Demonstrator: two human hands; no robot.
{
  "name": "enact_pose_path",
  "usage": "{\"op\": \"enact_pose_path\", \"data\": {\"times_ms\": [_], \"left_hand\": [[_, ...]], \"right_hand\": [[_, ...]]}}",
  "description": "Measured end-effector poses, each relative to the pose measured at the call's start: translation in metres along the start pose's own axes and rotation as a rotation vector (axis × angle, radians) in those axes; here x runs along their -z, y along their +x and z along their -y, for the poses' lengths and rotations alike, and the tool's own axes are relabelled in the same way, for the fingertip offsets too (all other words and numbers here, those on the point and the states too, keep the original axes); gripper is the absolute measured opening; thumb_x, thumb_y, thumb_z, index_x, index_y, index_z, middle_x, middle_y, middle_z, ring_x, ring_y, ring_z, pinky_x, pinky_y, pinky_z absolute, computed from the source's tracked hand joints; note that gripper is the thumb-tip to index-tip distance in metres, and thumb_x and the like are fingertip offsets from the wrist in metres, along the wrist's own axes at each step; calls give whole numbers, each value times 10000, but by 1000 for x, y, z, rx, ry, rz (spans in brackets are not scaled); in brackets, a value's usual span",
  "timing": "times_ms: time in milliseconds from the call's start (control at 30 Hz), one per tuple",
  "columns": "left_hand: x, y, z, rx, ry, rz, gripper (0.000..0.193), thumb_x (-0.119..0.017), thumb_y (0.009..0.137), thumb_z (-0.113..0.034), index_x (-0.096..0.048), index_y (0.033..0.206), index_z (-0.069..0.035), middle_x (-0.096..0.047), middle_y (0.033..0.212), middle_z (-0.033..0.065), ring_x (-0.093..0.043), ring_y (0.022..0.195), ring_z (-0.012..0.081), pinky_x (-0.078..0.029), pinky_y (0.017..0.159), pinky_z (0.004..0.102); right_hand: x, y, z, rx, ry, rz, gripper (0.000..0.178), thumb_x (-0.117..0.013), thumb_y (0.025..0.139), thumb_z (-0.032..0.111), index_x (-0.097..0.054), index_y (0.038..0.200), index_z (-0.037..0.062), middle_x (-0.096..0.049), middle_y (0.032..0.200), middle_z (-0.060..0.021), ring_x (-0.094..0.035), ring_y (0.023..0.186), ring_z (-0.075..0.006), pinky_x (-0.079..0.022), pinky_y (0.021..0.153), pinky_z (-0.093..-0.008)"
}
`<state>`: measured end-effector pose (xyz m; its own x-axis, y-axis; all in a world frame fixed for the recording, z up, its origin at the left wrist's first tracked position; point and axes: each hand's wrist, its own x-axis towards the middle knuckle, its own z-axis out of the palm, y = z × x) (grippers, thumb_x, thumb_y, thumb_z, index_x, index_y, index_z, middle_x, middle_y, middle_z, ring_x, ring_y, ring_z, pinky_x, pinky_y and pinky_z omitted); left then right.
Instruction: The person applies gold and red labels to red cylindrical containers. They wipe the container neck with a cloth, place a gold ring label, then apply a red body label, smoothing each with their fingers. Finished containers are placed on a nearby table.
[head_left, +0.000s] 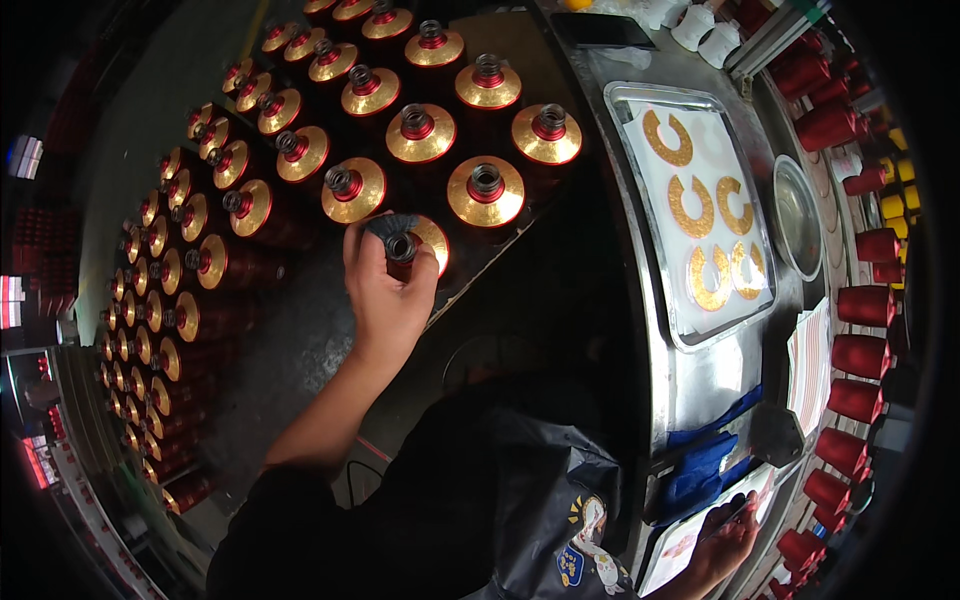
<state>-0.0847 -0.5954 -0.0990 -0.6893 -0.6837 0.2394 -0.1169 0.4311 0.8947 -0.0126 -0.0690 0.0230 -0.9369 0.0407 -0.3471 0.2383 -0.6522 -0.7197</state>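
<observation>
My left hand (385, 300) is closed round the dark glass neck of a bottle (432, 247) with a gold shoulder and a red collar. Something dark covers part of my fingertips there. The bottle stands at the near corner of a big group of matching bottles (486, 190). At the lower right, my right hand (722, 548) is at the edge of a white sheet with a reddish print (680, 545). Its fingers are bent and in shadow; what they hold, if anything, is hard to see.
A metal tray (683, 338) on the steel bench holds several gold C-shaped pieces (690, 205). A round metal bowl (797, 218) and a blue cloth (700, 470) are nearby. Red cup-shaped parts (862, 357) line the right side. A dark flat device (602, 31) lies at the far end.
</observation>
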Motion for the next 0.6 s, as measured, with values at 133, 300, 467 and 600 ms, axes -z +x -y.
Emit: {"op": "enact_pose_path", "data": {"times_ms": [133, 300, 467, 600], "left_hand": [[0, -1, -2, -70, 75, -10, 295, -669, 828, 37, -590, 1112, 14, -535, 1058, 114, -578, 770, 186, -527, 680, 300], [2, -1, -4, -47, 180, -20, 321, -681, 838, -13, -602, 1149, -21, -621, 985, 88, -627, 839, 166, -520, 741, 310], [6, -3, -3, -68, 205, 42, 382, -680, 847, 11, -540, 1202, 22, -544, 1008, 160, -596, 800, 220, -527, 689, 338], [17, -2, 5, -90, 119, 81, 457, -707, 838, -37, -534, 1257, 24, -574, 1093, 180, -636, 877, 272, -542, 767, 368]], "right_hand": [[4, -3, 0, -18, 21, 3, 406, -515, 1026, 160, -547, 1382, -30, -706, 1210, -152, -656, 1168, -286, -551, 927, -337], [8, -2, 1, 1, -4, -27, 421, -521, 1021, 168, -536, 1395, -25, -703, 1214, -159, -660, 1155, -271, -555, 886, -309], [9, 0, 3, -17, 8, -26, 432, -529, 1015, 169, -527, 1405, -17, -704, 1210, -158, -683, 1075, -238, -558, 822, -282], [9, 0, 4, -46, 6, 6, 426, -530, 1014, 164, -531, 1401, -16, -708, 1201, -151, -690, 1057, -230, -556, 818, -283]]}}
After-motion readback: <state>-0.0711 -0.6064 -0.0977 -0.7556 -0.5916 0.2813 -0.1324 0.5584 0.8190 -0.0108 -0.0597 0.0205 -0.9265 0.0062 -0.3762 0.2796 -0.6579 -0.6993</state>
